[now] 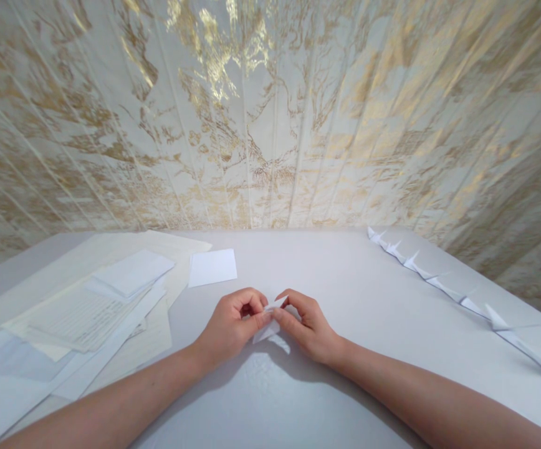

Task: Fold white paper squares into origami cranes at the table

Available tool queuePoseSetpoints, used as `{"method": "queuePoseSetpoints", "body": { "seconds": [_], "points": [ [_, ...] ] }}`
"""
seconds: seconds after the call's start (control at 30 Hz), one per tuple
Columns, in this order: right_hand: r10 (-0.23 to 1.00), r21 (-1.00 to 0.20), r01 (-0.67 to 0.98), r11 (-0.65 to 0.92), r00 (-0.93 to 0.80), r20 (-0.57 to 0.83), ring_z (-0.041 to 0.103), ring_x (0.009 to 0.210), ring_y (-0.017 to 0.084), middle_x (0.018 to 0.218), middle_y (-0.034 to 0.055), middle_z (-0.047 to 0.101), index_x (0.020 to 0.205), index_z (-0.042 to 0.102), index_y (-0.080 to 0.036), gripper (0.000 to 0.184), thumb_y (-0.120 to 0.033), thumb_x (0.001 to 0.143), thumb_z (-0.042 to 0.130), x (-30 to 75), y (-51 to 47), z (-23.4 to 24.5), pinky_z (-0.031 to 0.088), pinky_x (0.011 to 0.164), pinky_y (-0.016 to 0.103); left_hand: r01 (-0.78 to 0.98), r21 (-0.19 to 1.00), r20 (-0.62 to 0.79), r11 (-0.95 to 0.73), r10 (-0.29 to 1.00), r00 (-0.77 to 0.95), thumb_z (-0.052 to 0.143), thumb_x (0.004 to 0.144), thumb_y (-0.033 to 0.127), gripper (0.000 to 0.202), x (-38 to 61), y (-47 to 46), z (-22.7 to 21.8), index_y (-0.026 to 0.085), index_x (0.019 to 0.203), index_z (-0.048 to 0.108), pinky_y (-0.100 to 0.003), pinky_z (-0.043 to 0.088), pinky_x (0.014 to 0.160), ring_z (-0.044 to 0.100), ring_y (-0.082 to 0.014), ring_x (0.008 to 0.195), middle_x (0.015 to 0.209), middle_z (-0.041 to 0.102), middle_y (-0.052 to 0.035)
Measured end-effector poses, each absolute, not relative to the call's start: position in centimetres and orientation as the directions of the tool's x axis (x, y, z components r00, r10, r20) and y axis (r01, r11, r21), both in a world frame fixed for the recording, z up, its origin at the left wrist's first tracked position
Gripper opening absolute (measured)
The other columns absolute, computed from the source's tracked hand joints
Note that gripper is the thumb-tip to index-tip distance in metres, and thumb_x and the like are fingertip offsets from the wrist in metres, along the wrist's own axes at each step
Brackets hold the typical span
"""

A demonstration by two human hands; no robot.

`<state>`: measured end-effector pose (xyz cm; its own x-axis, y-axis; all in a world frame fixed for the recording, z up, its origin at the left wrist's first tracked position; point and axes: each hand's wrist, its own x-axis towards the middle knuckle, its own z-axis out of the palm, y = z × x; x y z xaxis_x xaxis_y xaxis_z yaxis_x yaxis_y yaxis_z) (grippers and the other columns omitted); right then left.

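Note:
Between both hands, just above the white table (326, 399), is a small folded piece of white paper (267, 330). My left hand (235, 321) pinches its left side with thumb and fingers. On the opposite side my right hand (308, 325) grips it, thumb on top and index finger curled behind. One pointed flap of the paper sticks up between the fingers. Part of the paper is covered by my fingertips, so its full folded shape is hidden.
A small stack of white paper sheets (213, 267) lies beyond my left hand. Loose papers (83, 318), some with printed or written lines, overlap at left. Several folded white paper figures (497, 319) stand in a row along the right edge. A gold-patterned curtain (270, 125) hangs behind the table.

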<state>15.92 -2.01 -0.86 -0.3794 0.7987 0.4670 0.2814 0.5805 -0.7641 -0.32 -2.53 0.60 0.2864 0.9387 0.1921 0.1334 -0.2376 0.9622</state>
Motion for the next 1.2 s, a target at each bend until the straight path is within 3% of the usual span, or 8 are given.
{"method": "queuePoseSetpoints", "body": {
  "seconds": [0.13, 0.27, 0.43, 0.53, 0.63, 0.87, 1.0, 1.2],
  "points": [
    [0.819, -0.779, 0.293, 0.554, -0.358, 0.448, 0.047, 0.057, 0.010, 0.060, -0.0015, 0.052, 0.070, 0.054, -0.016, 0.020, -0.028, 0.083, 0.046, 15.7, -2.1, -0.7, 0.038, 0.055, 0.021, 0.175, 0.958, 0.168, -0.227, 0.940, 0.296, 0.060, 0.068, 0.027, 0.024, -0.2, -2.6, 0.4, 0.017, 0.054, 0.043, -0.023, 0.037, 0.057, 0.047, -0.0112, 0.059, 0.062, 0.051, 0.0006],
    [0.815, -0.767, 0.309, 0.562, -0.368, 0.448, 0.045, 0.056, 0.010, 0.059, -0.0014, 0.051, 0.068, 0.054, -0.016, 0.025, -0.031, 0.084, 0.044, 15.8, -2.2, -0.6, 0.037, 0.055, 0.021, 0.125, 0.981, 0.110, -0.151, 0.952, 0.284, 0.063, 0.064, 0.019, 0.019, 0.0, -2.7, 0.5, 0.018, 0.066, 0.044, -0.020, 0.034, 0.052, 0.043, -0.0075, 0.054, 0.060, 0.046, 0.0057],
    [0.856, -0.836, 0.275, 0.475, -0.365, 0.366, 0.040, 0.053, 0.010, 0.055, -0.0020, 0.043, 0.060, 0.046, -0.016, 0.043, -0.046, 0.088, 0.033, 16.0, -2.0, -0.6, 0.033, 0.050, 0.023, 0.079, 0.991, 0.080, -0.107, 0.954, 0.289, 0.059, 0.063, 0.012, 0.019, 0.2, -2.9, 0.7, 0.018, 0.069, 0.042, -0.019, 0.034, 0.051, 0.042, -0.0063, 0.054, 0.061, 0.045, 0.0068],
    [0.854, -0.854, 0.271, 0.444, -0.415, 0.313, 0.037, 0.054, 0.010, 0.057, -0.0031, 0.041, 0.062, 0.043, -0.017, 0.042, -0.055, 0.080, 0.044, 16.0, -2.0, -0.3, 0.032, 0.050, 0.023, 0.069, 0.992, 0.081, -0.102, 0.963, 0.258, 0.058, 0.064, 0.010, 0.020, 0.3, -2.9, 0.5, 0.018, 0.069, 0.041, -0.019, 0.035, 0.051, 0.043, -0.0063, 0.055, 0.061, 0.045, 0.0071],
    [0.867, -0.849, 0.337, 0.407, -0.436, 0.242, 0.032, 0.052, 0.008, 0.056, -0.0057, 0.035, 0.061, 0.039, -0.018, 0.036, -0.047, 0.073, 0.057, 15.7, -2.2, -0.1, 0.028, 0.048, 0.021, 0.076, 0.990, 0.102, -0.121, 0.971, 0.215, 0.055, 0.063, 0.008, 0.020, 0.2, -2.7, 0.3, 0.018, 0.070, 0.040, -0.019, 0.036, 0.053, 0.045, -0.0067, 0.057, 0.063, 0.044, 0.0071],
    [0.905, -0.935, 0.221, 0.277, -0.388, 0.176, 0.035, 0.053, 0.009, 0.057, -0.0050, 0.039, 0.064, 0.043, -0.017, 0.016, -0.029, 0.074, 0.049, 15.5, -1.7, -0.8, 0.029, 0.050, 0.021, 0.045, 0.994, 0.088, -0.098, 0.976, 0.201, 0.058, 0.064, 0.012, 0.021, 0.2, -2.5, 0.2, 0.018, 0.071, 0.040, -0.019, 0.035, 0.053, 0.045, -0.0066, 0.057, 0.062, 0.045, 0.0073],
    [0.932, -0.953, 0.226, 0.201, -0.344, 0.115, 0.040, 0.052, 0.009, 0.055, -0.0046, 0.044, 0.062, 0.044, -0.017, 0.009, -0.016, 0.070, 0.049, 15.3, -1.8, -1.0, 0.033, 0.052, 0.022, 0.038, 0.999, 0.017, -0.028, 0.964, 0.265, 0.060, 0.057, 0.005, 0.037, 0.3, -2.6, 0.3, 0.019, 0.086, 0.042, -0.019, 0.038, 0.055, 0.049, -0.0073, 0.060, 0.067, 0.047, 0.0071],
    [0.949, -0.911, 0.379, 0.165, -0.314, 0.041, 0.039, 0.049, 0.008, 0.052, -0.0061, 0.044, 0.058, 0.045, -0.017, 0.015, -0.007, 0.067, 0.052, 15.0, -2.6, -0.3, 0.031, 0.048, 0.020, 0.142, 0.990, -0.053, 0.008, 0.946, 0.321, 0.059, 0.054, 0.001, 0.058, 0.3, -2.7, -0.7, 0.023, 0.103, 0.038, -0.015, 0.033, 0.047, 0.047, -0.0055, 0.055, 0.069, 0.044, 0.0085]
  ]
}}
